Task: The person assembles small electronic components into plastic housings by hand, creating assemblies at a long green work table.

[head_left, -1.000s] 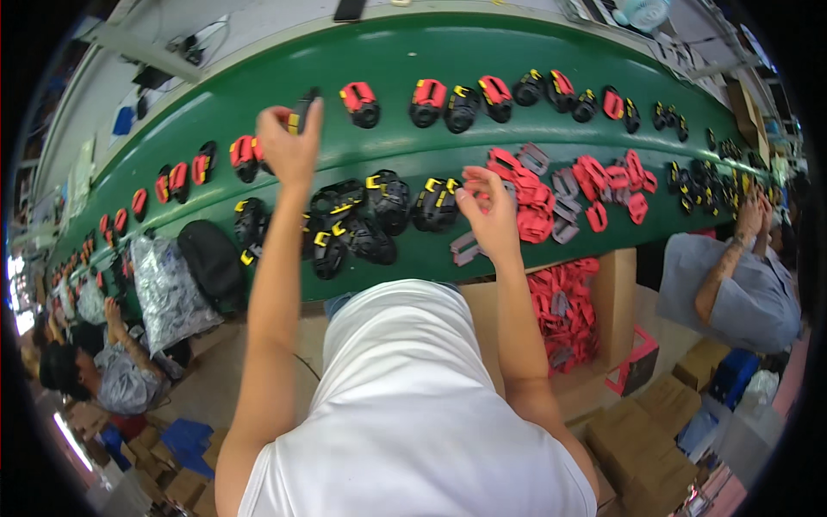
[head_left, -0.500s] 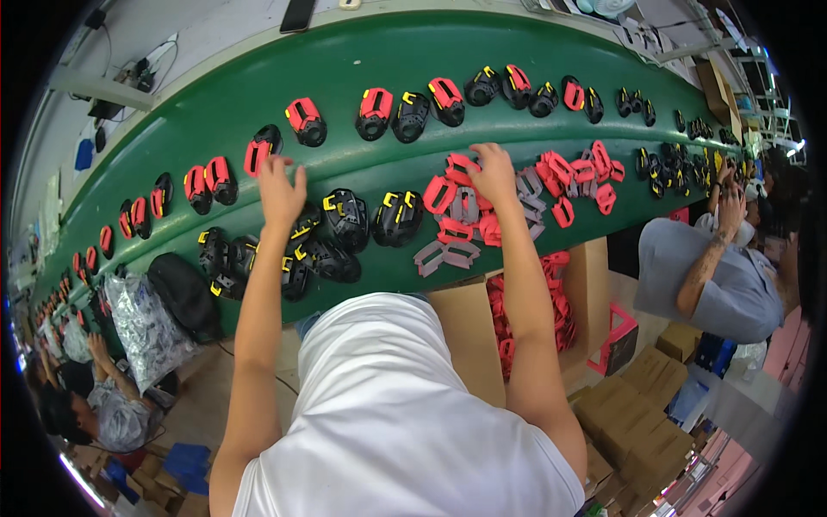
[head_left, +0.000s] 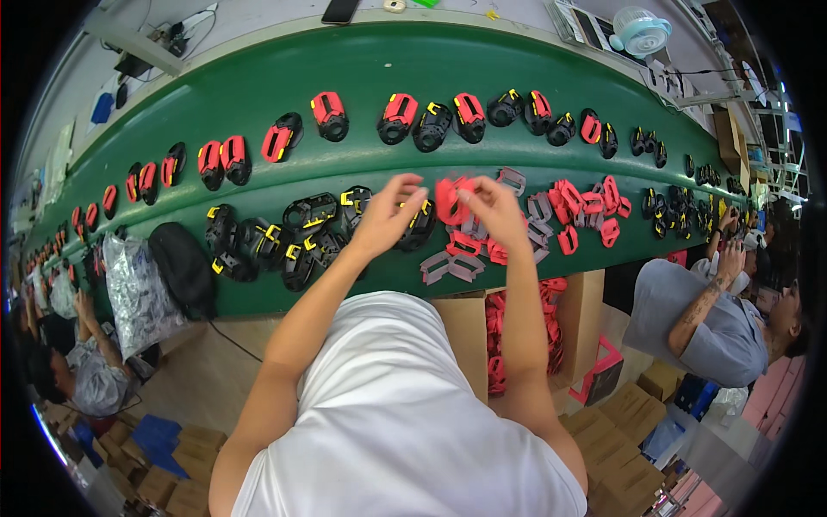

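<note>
Head view: the right hand (head_left: 498,209) is pinching a red frame (head_left: 449,203) between thumb and fingers, above the loose red frames (head_left: 565,200) and grey frames (head_left: 540,208) on the green bench (head_left: 370,77). The left hand (head_left: 388,215) is hovering just beside it, thumb and fingers standing apart, with nothing visible between them. A yellow-tabbed black housing (head_left: 421,229) is lying partly hidden behind this hand. Progress, judged from the layout: in the far row, many black housings (head_left: 332,131) are already carrying red frames; several are showing none. The near-side housings (head_left: 222,233) are lying without red frames. The held frame is not yet sitting on any housing. Further red frames are lying in a cardboard box (head_left: 586,320) below the bench edge.
</note>
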Motion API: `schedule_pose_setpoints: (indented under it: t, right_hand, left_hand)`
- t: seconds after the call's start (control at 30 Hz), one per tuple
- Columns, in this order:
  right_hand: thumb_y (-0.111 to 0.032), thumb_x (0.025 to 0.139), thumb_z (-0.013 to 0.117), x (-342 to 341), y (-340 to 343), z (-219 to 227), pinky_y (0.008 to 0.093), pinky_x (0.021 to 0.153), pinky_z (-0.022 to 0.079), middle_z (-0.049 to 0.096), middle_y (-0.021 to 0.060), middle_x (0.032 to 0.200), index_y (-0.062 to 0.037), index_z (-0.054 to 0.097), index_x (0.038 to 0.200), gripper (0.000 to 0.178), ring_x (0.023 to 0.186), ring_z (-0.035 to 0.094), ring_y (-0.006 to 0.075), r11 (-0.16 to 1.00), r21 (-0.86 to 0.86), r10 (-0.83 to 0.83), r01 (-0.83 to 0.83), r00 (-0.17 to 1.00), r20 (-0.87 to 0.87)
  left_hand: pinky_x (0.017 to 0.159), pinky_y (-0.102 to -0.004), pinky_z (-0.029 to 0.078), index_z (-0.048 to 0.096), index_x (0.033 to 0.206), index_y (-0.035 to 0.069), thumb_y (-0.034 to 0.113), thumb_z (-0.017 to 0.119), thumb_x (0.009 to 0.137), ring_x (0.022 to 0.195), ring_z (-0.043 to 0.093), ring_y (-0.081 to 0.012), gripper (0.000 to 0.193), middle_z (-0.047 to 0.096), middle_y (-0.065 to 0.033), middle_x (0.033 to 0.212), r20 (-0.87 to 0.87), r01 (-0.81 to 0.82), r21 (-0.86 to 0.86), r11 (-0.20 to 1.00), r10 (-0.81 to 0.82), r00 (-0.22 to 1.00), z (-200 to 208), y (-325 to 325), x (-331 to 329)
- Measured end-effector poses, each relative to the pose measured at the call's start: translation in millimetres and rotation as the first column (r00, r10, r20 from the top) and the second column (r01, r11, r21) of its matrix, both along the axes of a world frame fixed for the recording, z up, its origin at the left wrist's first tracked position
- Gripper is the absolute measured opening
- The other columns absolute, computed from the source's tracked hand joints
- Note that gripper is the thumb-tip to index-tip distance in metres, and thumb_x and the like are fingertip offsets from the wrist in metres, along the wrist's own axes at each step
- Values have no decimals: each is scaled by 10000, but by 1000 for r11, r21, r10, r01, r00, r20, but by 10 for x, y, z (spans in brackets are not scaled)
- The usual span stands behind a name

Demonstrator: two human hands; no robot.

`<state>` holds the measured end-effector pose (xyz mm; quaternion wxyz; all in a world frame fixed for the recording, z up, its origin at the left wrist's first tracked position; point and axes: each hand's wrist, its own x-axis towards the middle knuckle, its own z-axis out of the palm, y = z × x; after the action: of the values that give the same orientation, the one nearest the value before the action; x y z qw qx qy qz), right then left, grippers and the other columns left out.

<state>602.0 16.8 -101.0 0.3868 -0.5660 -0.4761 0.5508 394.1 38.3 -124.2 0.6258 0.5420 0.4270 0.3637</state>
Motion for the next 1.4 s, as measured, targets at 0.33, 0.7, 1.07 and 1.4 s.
schedule_pose_setpoints:
  t: [0.33,0.7,1.07,1.4]
  right_hand:
    - [-122,927,488,-860,-607,383,187,580,401,538,-4,724,-10,526,851,141,644,498,56,955,46,-222,294,807,-547]
    - [-59,852,590,-833,-940,875,188,578,391,539,19,853,42,569,971,158,708,502,59,972,144,-135,184,945,-297]
    - [-139,911,538,-959,-892,1107,175,580,375,540,-32,745,-6,580,906,139,659,462,27,971,206,-57,124,951,-304]
    - [-131,900,526,-1102,-882,1186,233,545,422,556,50,665,19,556,898,153,591,508,80,912,399,-119,94,992,39]
  left_hand:
    - [511,-197,393,505,825,18,243,476,951,553,479,-51,259,532,-7,637,395,18,-279,960,97,913,714,-410,3]
    - [720,-288,520,513,971,-3,220,524,918,774,630,-163,229,627,-94,899,409,-94,-265,960,200,891,1022,-694,-460]
    - [563,-230,433,568,848,-4,132,549,886,603,535,-66,142,595,-29,662,133,-160,231,960,131,982,1336,-827,-398]
    - [463,-348,379,508,788,-13,151,476,916,481,519,-259,210,488,-172,584,-206,91,381,920,-12,979,1527,-623,-539]
